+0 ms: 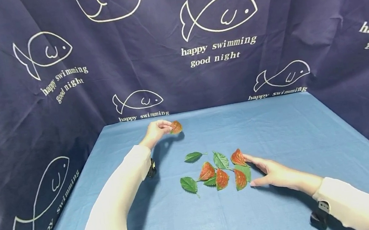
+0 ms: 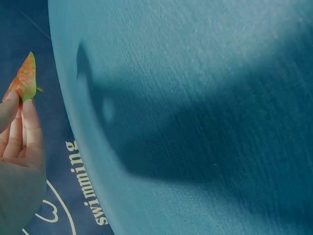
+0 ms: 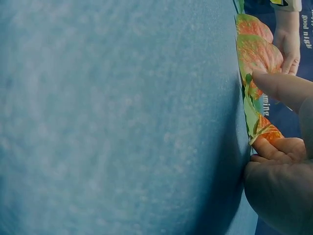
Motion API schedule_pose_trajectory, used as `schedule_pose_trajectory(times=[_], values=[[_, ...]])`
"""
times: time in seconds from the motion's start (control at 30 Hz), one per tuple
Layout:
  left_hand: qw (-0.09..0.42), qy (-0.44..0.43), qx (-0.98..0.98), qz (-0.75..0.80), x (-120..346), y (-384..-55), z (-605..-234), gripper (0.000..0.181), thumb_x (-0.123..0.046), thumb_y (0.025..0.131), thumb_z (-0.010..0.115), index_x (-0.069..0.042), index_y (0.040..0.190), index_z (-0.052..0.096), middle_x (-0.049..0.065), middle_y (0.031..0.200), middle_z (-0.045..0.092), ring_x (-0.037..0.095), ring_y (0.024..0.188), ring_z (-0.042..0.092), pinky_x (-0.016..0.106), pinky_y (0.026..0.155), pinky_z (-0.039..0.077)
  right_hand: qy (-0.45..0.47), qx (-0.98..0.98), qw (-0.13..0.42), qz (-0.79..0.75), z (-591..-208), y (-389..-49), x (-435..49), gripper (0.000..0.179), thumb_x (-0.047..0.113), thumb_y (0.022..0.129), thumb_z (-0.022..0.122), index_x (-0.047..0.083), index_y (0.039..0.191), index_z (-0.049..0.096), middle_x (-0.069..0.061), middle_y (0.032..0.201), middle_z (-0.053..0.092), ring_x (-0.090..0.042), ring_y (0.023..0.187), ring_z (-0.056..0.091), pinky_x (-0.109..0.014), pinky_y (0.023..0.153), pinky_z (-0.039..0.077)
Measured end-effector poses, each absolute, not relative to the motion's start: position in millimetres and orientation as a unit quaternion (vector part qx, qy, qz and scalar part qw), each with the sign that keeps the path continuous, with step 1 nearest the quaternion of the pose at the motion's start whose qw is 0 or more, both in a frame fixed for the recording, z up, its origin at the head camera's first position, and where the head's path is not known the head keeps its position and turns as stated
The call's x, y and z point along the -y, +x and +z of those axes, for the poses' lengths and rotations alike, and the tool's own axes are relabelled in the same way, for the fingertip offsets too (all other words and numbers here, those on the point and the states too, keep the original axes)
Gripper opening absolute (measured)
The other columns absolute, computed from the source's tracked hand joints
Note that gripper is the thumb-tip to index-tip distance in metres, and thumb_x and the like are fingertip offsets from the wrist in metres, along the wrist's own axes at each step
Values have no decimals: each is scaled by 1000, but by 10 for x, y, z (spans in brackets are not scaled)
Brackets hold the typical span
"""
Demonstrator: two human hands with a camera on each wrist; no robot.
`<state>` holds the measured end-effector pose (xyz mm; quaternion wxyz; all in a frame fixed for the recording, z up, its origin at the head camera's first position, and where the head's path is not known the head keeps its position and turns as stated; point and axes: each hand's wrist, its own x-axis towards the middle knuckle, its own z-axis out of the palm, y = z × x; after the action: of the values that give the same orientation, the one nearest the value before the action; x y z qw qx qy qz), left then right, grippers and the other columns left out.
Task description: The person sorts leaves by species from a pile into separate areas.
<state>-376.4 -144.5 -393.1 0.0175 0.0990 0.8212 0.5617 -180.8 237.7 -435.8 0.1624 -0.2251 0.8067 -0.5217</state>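
Observation:
Out over the far left of the blue cloth, my left hand [image 1: 157, 129] pinches an orange-red leaf [image 1: 176, 127] between thumb and fingers. The left wrist view shows that leaf [image 2: 24, 81] with a yellow-green edge. My right hand [image 1: 276, 174] lies at the right side of a leaf cluster, thumb and fingers spread apart. Its fingertips touch the upper red leaf [image 1: 237, 157]; the thumb is close to a lower red leaf [image 1: 240, 179] and a green leaf [image 1: 244, 171]. Two more red leaves [image 1: 207, 171] lie in the cluster's middle.
Several green leaves lie in the cluster, including one at the back [image 1: 193, 157] and one at the left [image 1: 188, 184]. The blue cloth [image 1: 274, 127] covers the table. Dark blue curtains [image 1: 164, 56] with white fish prints stand behind and at both sides.

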Motion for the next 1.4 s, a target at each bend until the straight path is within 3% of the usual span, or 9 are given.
schedule_pose_trajectory(times=[0.17, 0.3, 0.43, 0.53, 0.6, 0.83, 0.97, 1.4], values=[[6, 104, -812, 574, 1468, -3833, -3946, 23, 6, 87, 65, 14, 109, 64, 24, 100, 71, 4, 69, 65, 44, 89, 56, -234, -803, 160, -525, -4360, -1825, -2373, 91, 17, 82, 77, 1, 153, 22, -22, 160, 17, 17, 133, 15, 5, 100, 17], [0, 105, -816, 568, 1481, -3886, -3968, 22, 5, 86, 67, 12, 107, 65, 25, 100, 71, 3, 67, 64, 47, 90, 55, -236, -803, 157, -524, -4366, -1821, -2376, 90, 17, 82, 76, 1, 153, 23, -23, 159, 19, 15, 134, 15, 5, 100, 16], [-5, 101, -818, 566, 1495, -3902, -4002, 22, 4, 86, 68, 11, 106, 66, 27, 101, 70, 5, 68, 65, 43, 87, 57, -226, -810, 161, -517, -4364, -1818, -2371, 90, 18, 83, 76, 2, 153, 22, -22, 159, 19, -14, 146, 11, 5, 99, 16], [-13, 94, -812, 576, 1503, -3896, -4018, 22, 5, 86, 68, 12, 106, 66, 26, 99, 70, 6, 70, 65, 32, 81, 59, -215, -819, 166, -506, -4373, -1835, -2358, 90, 20, 83, 77, 5, 154, 23, -20, 160, 19, -23, 146, 9, 5, 99, 16], [-16, 90, -806, 585, 1496, -3899, -4027, 22, 6, 86, 67, 12, 107, 66, 24, 96, 71, 6, 70, 65, 28, 79, 59, -210, -822, 168, -501, -4385, -1841, -2356, 91, 21, 83, 77, 7, 154, 23, -18, 160, 19, -16, 146, 11, 5, 99, 16], [-19, 83, -789, 609, 1466, -3948, -4051, 22, 6, 85, 67, 12, 106, 66, 11, 82, 72, 6, 68, 65, 45, 90, 56, -210, -825, 160, -500, -4404, -1827, -2366, 90, 23, 83, 77, 8, 154, 24, -18, 160, 18, 11, 136, 14, 5, 99, 16], [-27, 74, -782, 618, 1474, -3981, -4061, 21, 7, 85, 68, 12, 105, 66, 5, 76, 71, 7, 66, 64, 46, 88, 57, -218, -822, 154, -503, -4420, -1826, -2361, 89, 21, 82, 77, 5, 153, 25, -20, 160, 19, 25, 127, 16, 5, 99, 16], [-51, 23, -786, 616, 1421, -4067, -4059, 19, 1, 85, 70, 9, 103, 69, -1, 72, 70, 6, 63, 65, 50, 92, 53, -218, -817, 158, -510, -4396, -1822, -2362, 89, 20, 84, 76, 4, 153, 23, -22, 159, 18, 14, 134, 13, 5, 100, 15]])
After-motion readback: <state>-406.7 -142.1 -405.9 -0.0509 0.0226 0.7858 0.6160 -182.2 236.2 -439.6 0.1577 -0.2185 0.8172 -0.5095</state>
